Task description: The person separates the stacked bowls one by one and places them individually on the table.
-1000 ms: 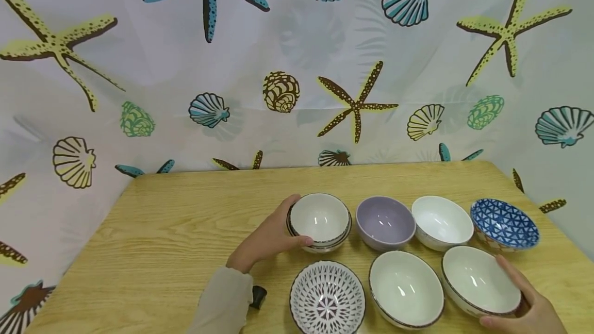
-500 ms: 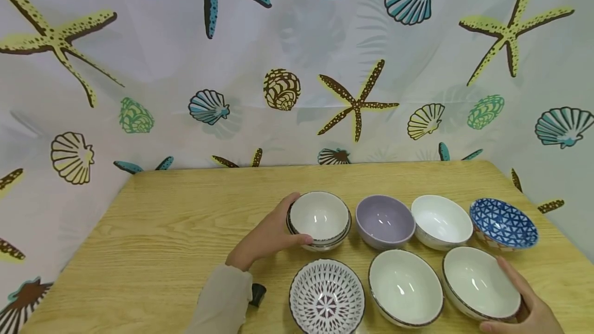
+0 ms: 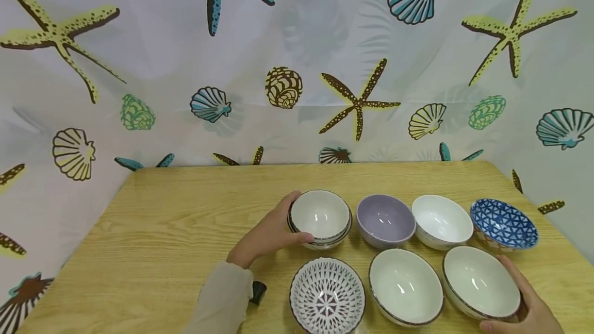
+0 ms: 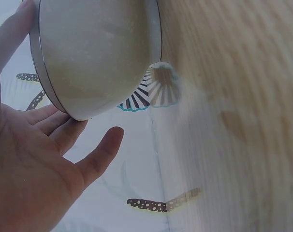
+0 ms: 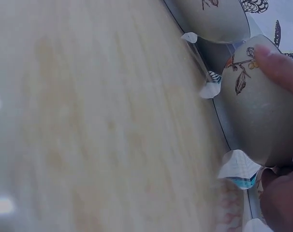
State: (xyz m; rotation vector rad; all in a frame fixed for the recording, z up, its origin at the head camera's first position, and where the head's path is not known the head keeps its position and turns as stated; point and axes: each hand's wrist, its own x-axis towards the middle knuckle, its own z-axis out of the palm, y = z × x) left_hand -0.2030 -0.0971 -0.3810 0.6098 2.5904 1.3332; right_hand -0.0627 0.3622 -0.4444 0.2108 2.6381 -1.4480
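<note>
My left hand (image 3: 274,228) holds a stack of white bowls (image 3: 320,215) with dark rims, thumb at the front and fingers round the far left side. In the left wrist view, that hand (image 4: 35,159) touches the rim of a pale bowl (image 4: 93,53), one finger standing off it. On the right, a cream bowl (image 3: 480,282) with a dark rim sits between thumb and fingers of my right hand (image 3: 529,303). The right wrist view has the patterned outside of this bowl (image 5: 253,116), with a finger (image 5: 277,67) pressed on it.
Beside the stack are a lilac bowl (image 3: 386,220), a white bowl (image 3: 442,220) and a blue-patterned bowl (image 3: 504,223). Nearer stand a dark-patterned bowl (image 3: 327,295) and another cream bowl (image 3: 406,287). The wooden table (image 3: 162,236) meets a shell-printed cloth (image 3: 250,66) behind.
The view shifts slightly. Both hands stay at the same bowls, and no bowl visibly moves on the table.
</note>
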